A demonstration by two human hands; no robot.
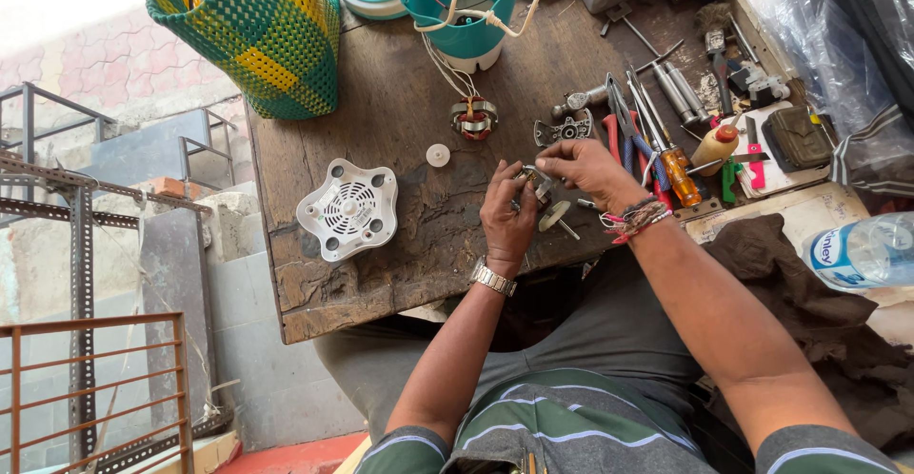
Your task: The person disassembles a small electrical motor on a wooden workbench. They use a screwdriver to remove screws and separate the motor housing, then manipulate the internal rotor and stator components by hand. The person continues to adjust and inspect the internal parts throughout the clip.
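My left hand grips a small metal motor part over the worn wooden table. My right hand pinches the same part from the right side with its fingertips. A round rotor disc on a shaft lies just below the hands. A copper-wound stator sits farther back, wired to a teal appliance housing. A metal bracket lies just beyond my right hand.
A white vented base cover and a small white cap lie at left. Pliers and screwdrivers crowd the right side. A green-yellow woven basket stands at the back left. A plastic bottle lies at far right.
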